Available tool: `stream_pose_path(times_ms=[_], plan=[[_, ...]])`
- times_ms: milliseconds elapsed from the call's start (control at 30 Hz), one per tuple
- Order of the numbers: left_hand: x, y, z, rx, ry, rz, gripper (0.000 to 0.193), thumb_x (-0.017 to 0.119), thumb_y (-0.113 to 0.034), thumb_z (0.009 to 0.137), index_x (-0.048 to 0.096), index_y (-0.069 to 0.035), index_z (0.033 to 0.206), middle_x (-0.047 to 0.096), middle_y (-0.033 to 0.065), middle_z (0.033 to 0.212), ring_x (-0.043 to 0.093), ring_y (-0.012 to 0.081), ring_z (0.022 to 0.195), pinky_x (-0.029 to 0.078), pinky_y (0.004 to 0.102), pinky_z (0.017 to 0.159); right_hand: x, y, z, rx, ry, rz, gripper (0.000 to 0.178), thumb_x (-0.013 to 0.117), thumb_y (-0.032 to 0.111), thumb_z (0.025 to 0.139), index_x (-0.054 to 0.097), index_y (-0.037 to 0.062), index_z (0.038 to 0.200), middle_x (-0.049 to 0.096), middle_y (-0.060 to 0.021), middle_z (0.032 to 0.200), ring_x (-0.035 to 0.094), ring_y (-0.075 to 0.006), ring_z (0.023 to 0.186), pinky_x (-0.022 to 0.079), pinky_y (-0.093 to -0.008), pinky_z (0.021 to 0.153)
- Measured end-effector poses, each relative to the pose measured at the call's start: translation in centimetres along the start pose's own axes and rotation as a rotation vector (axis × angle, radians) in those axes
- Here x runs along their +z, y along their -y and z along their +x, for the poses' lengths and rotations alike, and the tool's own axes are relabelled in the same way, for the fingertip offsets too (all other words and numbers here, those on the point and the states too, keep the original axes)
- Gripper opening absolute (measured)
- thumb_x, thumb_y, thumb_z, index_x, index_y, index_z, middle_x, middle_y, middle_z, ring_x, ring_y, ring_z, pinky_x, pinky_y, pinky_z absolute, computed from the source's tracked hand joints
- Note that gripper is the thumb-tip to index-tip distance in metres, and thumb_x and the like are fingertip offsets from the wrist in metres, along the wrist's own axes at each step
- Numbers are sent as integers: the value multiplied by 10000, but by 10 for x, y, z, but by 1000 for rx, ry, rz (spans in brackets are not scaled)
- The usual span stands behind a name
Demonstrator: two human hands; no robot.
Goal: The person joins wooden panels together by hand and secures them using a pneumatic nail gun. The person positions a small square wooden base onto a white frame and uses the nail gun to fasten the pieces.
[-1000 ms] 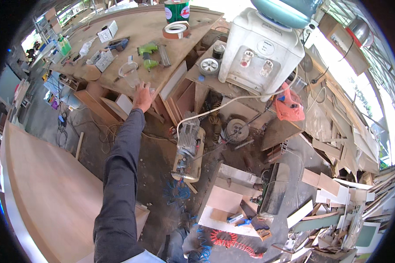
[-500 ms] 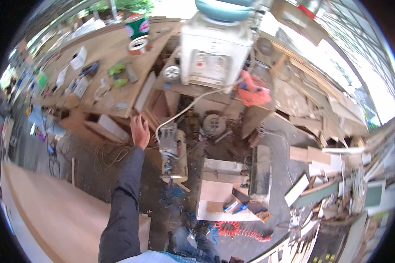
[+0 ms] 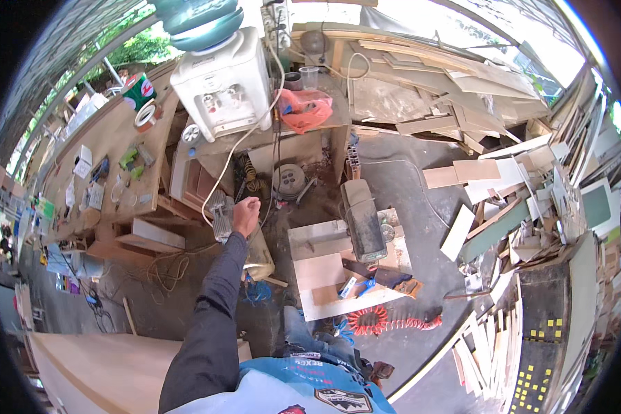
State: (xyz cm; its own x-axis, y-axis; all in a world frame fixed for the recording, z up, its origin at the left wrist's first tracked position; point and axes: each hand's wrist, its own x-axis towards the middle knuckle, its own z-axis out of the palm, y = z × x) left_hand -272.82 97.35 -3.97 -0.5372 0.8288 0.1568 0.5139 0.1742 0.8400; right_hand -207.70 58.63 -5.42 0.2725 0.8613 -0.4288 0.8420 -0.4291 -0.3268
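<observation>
My left hand [image 3: 246, 217] hangs in the air at the end of a dark sleeve, its fingers curled in and nothing visible in them. Beneath and beside it is what looks like an air compressor with a cream tank [image 3: 261, 257] and a grey finned motor [image 3: 219, 215]; the hand and forearm cover part of it. No contact between hand and machine can be made out. A pale hose or cable [image 3: 222, 172] runs up from the motor past a white water dispenser [image 3: 222, 90]. My right hand does not show.
A wooden workbench [image 3: 76, 155] with tools and tape stands left. Ahead lies a round cable reel [image 3: 289, 181]. To the right are a board platform [image 3: 317, 265], a long dusty machine [image 3: 364, 221], a coiled red hose [image 3: 369, 321] and heaped wood offcuts [image 3: 497, 234].
My view has swung to the right. My left hand has left the bench corner, where its fingers were stretched out, and now hangs over the compressor with its fingers curled.
</observation>
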Motion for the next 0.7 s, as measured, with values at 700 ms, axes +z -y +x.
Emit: stream_pose_path(times_ms=[700], plan=[[204, -70, 399, 293, 407, 386, 155, 686, -109, 816, 737, 0, 915, 741, 233, 986, 713, 403, 1010, 549, 496, 895, 109, 239, 76, 430, -159, 54, 270, 693, 331, 873, 726, 76, 955, 695, -234, 748, 690, -470, 733, 522, -577, 655]])
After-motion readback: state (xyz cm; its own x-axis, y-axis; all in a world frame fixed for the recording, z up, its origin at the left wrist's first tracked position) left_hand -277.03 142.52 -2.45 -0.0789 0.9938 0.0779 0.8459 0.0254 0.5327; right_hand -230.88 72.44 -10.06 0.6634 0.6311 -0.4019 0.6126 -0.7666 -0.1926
